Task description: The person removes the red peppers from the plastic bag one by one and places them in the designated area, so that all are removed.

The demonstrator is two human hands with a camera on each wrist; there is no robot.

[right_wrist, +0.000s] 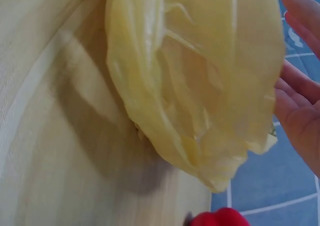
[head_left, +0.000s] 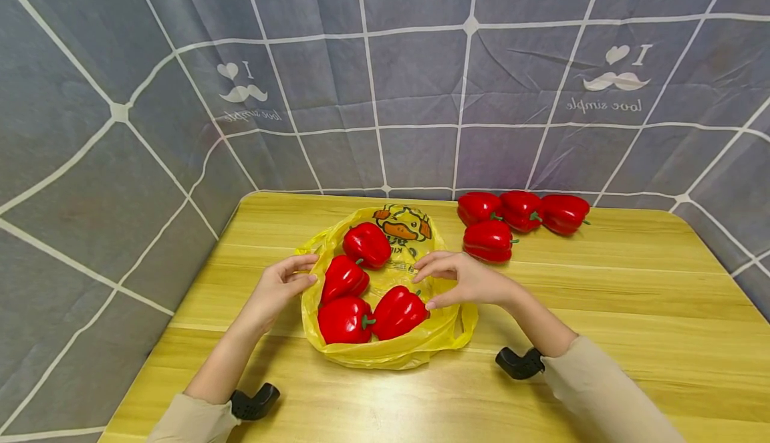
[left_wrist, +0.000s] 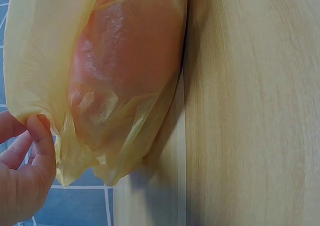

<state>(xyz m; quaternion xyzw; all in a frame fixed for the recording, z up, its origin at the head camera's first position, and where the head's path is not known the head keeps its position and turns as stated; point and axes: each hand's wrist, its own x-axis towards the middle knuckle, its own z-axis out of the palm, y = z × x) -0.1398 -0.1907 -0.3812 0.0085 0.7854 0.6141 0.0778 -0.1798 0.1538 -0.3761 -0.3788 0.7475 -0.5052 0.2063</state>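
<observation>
- Left hand [head_left: 285, 286]: pinches the rim of the yellow bag [head_left: 388, 357], likely keeping its mouth spread.
- Right hand [head_left: 469, 279]: over the bag's right side, fingers parted, grasping nothing.
- Four bagged peppers [head_left: 344, 321]: probably weighting it.
- Four loose peppers [head_left: 520, 212]: grouped on the table [head_left: 619, 323].

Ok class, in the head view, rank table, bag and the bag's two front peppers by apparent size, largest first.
1. Table
2. Bag
3. Front-left pepper and front-right pepper: too alike to rank.

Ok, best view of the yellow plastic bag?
Head: the yellow plastic bag sits open, duck print and four red bell peppers inside visible. Left wrist: one outer side, red showing through; right wrist: another outer side.
</observation>
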